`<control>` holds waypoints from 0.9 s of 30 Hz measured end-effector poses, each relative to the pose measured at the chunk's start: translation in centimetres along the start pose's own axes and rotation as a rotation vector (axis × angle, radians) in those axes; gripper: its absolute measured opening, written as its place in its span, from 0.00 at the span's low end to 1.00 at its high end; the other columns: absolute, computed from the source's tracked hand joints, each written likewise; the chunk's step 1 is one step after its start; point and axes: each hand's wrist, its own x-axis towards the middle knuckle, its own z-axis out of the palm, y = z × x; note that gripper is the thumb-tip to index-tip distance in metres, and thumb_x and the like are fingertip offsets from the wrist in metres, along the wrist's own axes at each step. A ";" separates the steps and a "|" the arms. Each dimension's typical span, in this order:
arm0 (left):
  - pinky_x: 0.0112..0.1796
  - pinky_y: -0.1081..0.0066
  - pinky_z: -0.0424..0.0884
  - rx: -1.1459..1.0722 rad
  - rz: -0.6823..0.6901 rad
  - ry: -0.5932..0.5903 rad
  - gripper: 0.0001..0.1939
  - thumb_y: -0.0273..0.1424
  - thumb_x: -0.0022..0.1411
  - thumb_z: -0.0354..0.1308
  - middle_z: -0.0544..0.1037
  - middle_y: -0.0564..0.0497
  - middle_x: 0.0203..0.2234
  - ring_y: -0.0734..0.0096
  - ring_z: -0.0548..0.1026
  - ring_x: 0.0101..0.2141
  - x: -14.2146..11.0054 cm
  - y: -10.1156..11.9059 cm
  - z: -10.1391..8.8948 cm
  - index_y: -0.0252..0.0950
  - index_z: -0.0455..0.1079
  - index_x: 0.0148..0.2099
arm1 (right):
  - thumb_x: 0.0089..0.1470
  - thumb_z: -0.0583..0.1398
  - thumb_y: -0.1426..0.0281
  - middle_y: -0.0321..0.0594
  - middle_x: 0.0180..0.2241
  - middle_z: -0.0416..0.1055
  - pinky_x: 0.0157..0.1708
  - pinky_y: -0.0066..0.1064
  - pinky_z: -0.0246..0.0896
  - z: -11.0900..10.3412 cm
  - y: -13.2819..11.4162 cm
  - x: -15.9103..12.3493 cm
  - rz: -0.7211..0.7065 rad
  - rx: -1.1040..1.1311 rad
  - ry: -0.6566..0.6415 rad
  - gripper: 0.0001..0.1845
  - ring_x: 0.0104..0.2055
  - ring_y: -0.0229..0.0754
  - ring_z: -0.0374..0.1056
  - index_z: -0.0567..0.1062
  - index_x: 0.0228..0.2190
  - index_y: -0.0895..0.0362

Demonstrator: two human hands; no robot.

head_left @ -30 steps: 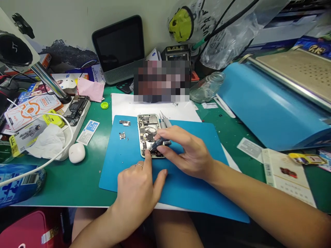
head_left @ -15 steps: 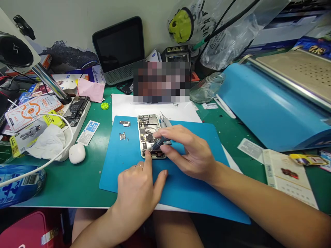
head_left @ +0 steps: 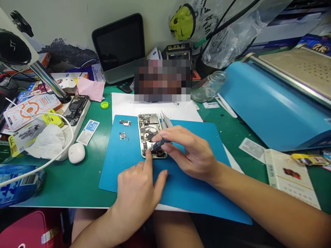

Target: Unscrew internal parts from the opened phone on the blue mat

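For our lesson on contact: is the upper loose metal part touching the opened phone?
Apart. The head view plainly shows blue mat between the upper loose metal part and the opened phone.

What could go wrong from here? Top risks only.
1. The dark tool in the right hand sits close to the index fingertip of the left hand; a slip might nick it or the opened phone.
2. Just that fingertip seems to brace the phone, so it might shift on the blue mat.
3. The loose metal parts left of it might get knocked away.
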 end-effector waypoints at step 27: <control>0.23 0.68 0.70 0.002 0.007 -0.009 0.23 0.40 0.72 0.58 0.83 0.52 0.28 0.64 0.82 0.26 0.1 0.0 -0.1 0.29 0.73 0.60 | 0.62 0.61 0.80 0.42 0.50 0.82 0.46 0.38 0.78 -0.3 -0.1 0.2 0.022 -0.015 -0.036 0.33 0.48 0.45 0.79 0.68 0.64 0.46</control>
